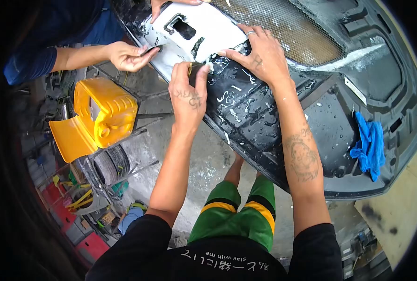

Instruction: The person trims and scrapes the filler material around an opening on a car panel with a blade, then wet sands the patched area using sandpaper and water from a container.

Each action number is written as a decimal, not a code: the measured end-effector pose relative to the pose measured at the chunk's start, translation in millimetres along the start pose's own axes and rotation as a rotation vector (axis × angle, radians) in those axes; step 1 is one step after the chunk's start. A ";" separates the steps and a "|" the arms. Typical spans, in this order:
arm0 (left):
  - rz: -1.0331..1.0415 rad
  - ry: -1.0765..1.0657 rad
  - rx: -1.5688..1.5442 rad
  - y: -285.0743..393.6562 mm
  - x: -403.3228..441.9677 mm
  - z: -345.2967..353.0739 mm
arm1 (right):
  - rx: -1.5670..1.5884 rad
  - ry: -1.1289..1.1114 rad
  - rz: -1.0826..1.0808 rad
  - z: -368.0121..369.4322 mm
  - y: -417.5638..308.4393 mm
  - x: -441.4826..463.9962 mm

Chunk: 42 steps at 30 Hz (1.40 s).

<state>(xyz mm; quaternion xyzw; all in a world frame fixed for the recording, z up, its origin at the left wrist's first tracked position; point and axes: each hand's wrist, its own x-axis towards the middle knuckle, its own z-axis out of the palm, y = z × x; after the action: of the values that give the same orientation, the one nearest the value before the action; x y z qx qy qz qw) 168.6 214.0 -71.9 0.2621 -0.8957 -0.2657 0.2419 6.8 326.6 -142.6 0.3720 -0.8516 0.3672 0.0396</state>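
A large black panel (246, 107), wet and marked with white residue, lies across the upper view. On it is a white plate (208, 28) with a dark rectangular cut-out. My left hand (188, 96) pinches a small dark piece (198, 70) at the panel's near edge, just below the plate. My right hand (264, 58) rests with fingers spread over the plate's right end, thumb and fingers apart, holding nothing. A co-worker's hand (128, 56) at the left holds a thin dark piece (151, 49) over the panel's edge.
A blue cloth (368, 145) lies on the panel's right part, near a metal mesh (307, 35). Below left are a cut yellow container (112, 112), a tire (110, 164) and metal bars. Another of the co-worker's hands (157, 7) touches the plate's top.
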 end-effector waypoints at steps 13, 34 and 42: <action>0.080 0.066 0.231 7.8 6.8 28.7 | 0.071 -0.009 -0.034 -1.7 4.3 1.9; 0.047 0.060 0.130 5.1 -4.4 25.7 | 0.053 -0.098 0.031 -8.3 -0.8 5.2; -0.046 0.051 0.159 12.0 -2.7 25.1 | 0.073 -0.169 0.046 -13.4 -2.5 7.8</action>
<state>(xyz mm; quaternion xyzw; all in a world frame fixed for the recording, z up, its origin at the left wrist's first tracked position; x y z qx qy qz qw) 152.2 233.1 -84.0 0.3077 -0.9012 -0.1927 0.2369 0.1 329.5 -128.7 0.3834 -0.8462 0.3661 -0.0545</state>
